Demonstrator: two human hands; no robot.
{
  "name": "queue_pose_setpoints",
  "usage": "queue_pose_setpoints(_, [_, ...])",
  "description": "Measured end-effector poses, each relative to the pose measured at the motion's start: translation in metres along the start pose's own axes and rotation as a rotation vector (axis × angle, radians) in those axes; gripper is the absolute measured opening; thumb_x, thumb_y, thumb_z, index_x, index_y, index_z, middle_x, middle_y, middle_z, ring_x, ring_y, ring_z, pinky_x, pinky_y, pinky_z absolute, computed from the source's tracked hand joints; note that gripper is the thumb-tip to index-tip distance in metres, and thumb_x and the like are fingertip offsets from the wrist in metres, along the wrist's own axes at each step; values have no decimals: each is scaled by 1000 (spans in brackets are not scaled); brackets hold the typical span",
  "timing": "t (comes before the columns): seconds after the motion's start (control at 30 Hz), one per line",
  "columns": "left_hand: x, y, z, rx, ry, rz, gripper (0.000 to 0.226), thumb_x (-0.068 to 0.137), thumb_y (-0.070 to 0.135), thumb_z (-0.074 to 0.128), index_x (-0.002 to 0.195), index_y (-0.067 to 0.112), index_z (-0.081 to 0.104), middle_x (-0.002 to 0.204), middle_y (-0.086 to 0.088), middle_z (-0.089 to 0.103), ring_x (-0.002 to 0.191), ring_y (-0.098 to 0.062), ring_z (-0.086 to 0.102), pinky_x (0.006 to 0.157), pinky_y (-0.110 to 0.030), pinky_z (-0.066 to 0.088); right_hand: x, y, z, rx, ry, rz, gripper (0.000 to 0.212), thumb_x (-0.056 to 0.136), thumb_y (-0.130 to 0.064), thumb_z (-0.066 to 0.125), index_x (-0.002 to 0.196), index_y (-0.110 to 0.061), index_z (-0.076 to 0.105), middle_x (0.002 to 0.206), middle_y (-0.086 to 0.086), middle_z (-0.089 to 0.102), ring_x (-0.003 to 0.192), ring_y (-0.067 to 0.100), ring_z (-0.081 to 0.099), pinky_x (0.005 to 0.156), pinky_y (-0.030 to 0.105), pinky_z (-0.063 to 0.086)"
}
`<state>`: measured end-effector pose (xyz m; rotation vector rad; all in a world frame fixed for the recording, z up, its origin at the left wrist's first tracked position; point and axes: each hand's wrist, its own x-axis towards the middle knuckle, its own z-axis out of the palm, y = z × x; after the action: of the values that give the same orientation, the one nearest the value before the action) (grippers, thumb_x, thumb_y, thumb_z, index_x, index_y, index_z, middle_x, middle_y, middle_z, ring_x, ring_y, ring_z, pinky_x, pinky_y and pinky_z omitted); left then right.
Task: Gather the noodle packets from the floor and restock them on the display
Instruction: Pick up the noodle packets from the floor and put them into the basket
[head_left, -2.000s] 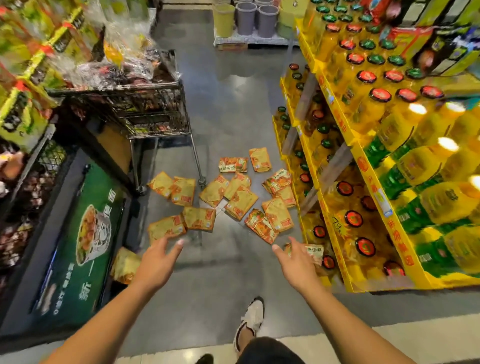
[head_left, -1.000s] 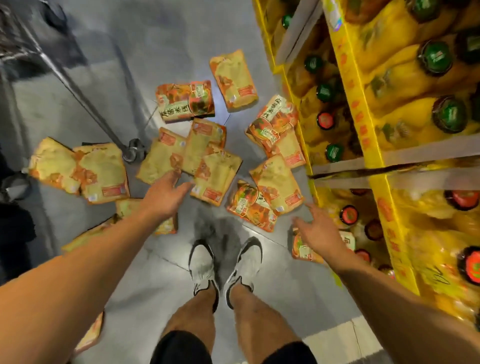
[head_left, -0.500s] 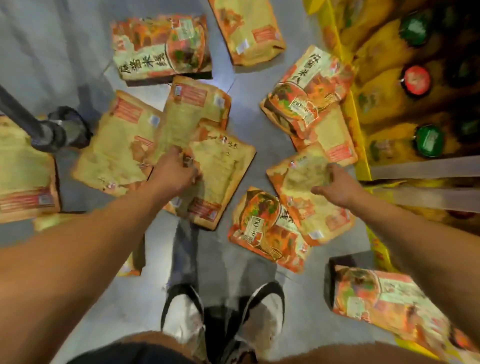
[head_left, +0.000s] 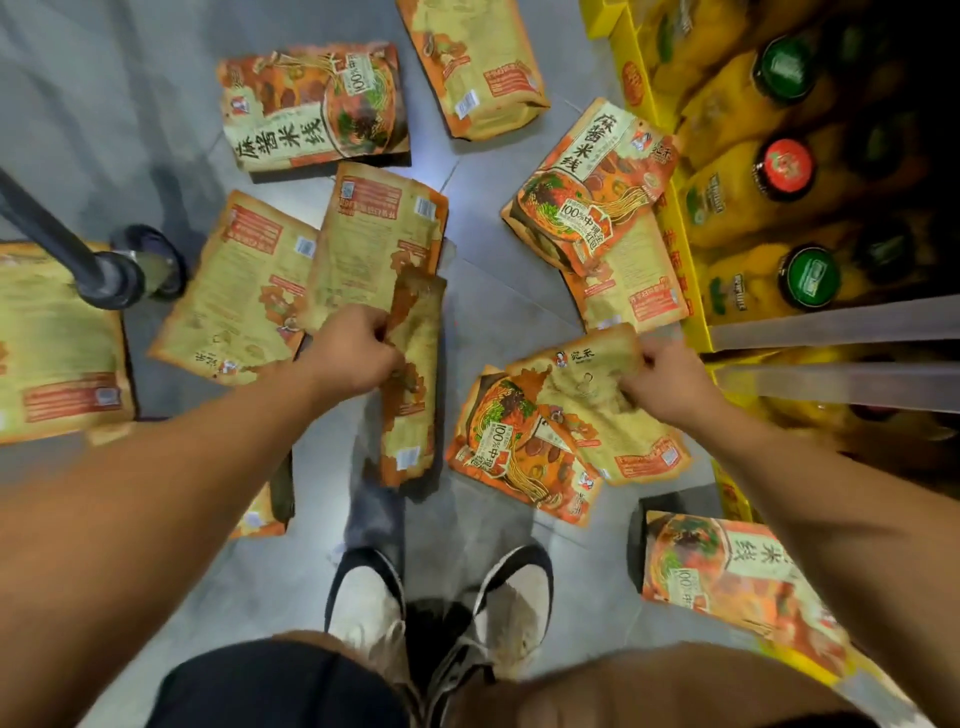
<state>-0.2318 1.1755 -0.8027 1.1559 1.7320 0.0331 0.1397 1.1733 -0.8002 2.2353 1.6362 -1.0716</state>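
Several orange and tan noodle packets lie scattered on the grey floor (head_left: 498, 270) in front of my feet. My left hand (head_left: 353, 353) grips one packet (head_left: 413, 384) by its long edge and has it tilted up on its side. My right hand (head_left: 662, 379) pinches the top edge of another packet (head_left: 597, 410), back side up, which lies partly over a face-up packet (head_left: 498, 441). More packets lie around: one face-up at the top (head_left: 311, 104), two backs in the middle (head_left: 244, 286), a pair at the right (head_left: 592, 182), and one near my right knee (head_left: 727, 571).
A yellow shelf (head_left: 680, 244) of oil bottles (head_left: 784, 166) runs along the right, close to my right hand. A cart leg with its wheel (head_left: 119, 270) stands at the left among the packets. My two shoes (head_left: 436, 603) are planted at the bottom centre.
I have crouched down close to the floor. Both hands reached the packets and closed on one each; the left packet has been lifted onto its edge.
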Motion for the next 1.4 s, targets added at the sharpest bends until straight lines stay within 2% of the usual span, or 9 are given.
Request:
queue_pose_setpoints(0.3, [-186, 22, -39, 167, 180, 20, 6, 83, 15, 63, 77, 13, 63, 75, -15, 68, 74, -38, 63, 57, -39, 46, -176, -26, -49, 1, -88, -13, 15, 84, -15, 67, 73, -25, 67, 60, -5, 63, 60, 20, 62, 55, 31, 46])
queue_pose_setpoints(0.5, [-312, 37, -86, 66, 290, -31, 44, 98, 28, 60, 62, 17, 38, 58, -11, 51, 62, -39, 56, 54, -37, 37, -290, -90, -93, 141, -24, -79, 32, 97, -36, 61, 71, -17, 63, 58, 1, 64, 61, 27, 63, 61, 40, 49])
queue_pose_setpoints(0.8, [-497, 34, -85, -34, 571, -152, 62, 99, 50, 47, 52, 11, 41, 44, -1, 43, 47, -29, 48, 47, -38, 30, -437, -169, -122, 291, -89, -413, 49, 95, -46, 50, 53, -23, 41, 48, -7, 45, 46, 11, 43, 49, 36, 33])
queue_pose_setpoints(0.9, [-554, 20, -65, -99, 667, -201, 59, 98, 54, 43, 57, 13, 52, 49, 0, 52, 50, -25, 55, 48, -43, 42, -479, -173, -120, 281, -162, -564, 51, 97, -50, 48, 56, -20, 44, 50, -5, 44, 49, 13, 45, 51, 40, 39])
queue_pose_setpoints(1.03, [-638, 19, -39, -232, 838, -257, 58, 103, 47, 48, 53, 21, 39, 43, 4, 41, 42, -14, 45, 46, -39, 34, -531, -165, -118, 172, -246, -735, 51, 100, -53, 48, 60, -22, 52, 56, -5, 55, 59, 17, 58, 54, 38, 44])
queue_pose_setpoints(1.13, [-708, -4, -8, -361, 890, -433, 65, 98, 63, 40, 61, 16, 63, 53, 2, 60, 55, -17, 61, 53, -41, 47, -580, -162, -110, 59, -265, -827, 59, 93, -70, 41, 62, -23, 59, 59, -3, 60, 64, 25, 65, 58, 37, 48])
queue_pose_setpoints(1.2, [-751, -28, 14, -380, 937, -530, 71, 93, 73, 35, 65, 17, 68, 61, 2, 67, 65, -22, 68, 61, -42, 54, -614, -161, -96, 7, -237, -869, 71, 91, -80, 32, 74, -22, 69, 66, 1, 69, 69, 26, 71, 65, 45, 57])
queue_pose_setpoints(1.3, [-813, -67, 39, -462, 962, -625, 75, 83, 81, 30, 67, 18, 68, 65, 1, 70, 70, -23, 69, 67, -44, 56, -674, -165, -73, -56, -286, -948, 35, 87, -71, 35, 110, -56, 57, 88, -8, 77, 85, 22, 77, 82, 52, 59])
queue_pose_setpoints(1.4, [-877, -113, 66, -522, 955, -657, 83, 82, 87, 25, 73, 17, 69, 68, 2, 71, 72, -16, 69, 70, -40, 56, -732, -164, -35, -110, -440, -946, 67, 81, -90, 18, 119, -57, 61, 98, -10, 79, 96, 18, 76, 88, 38, 58])
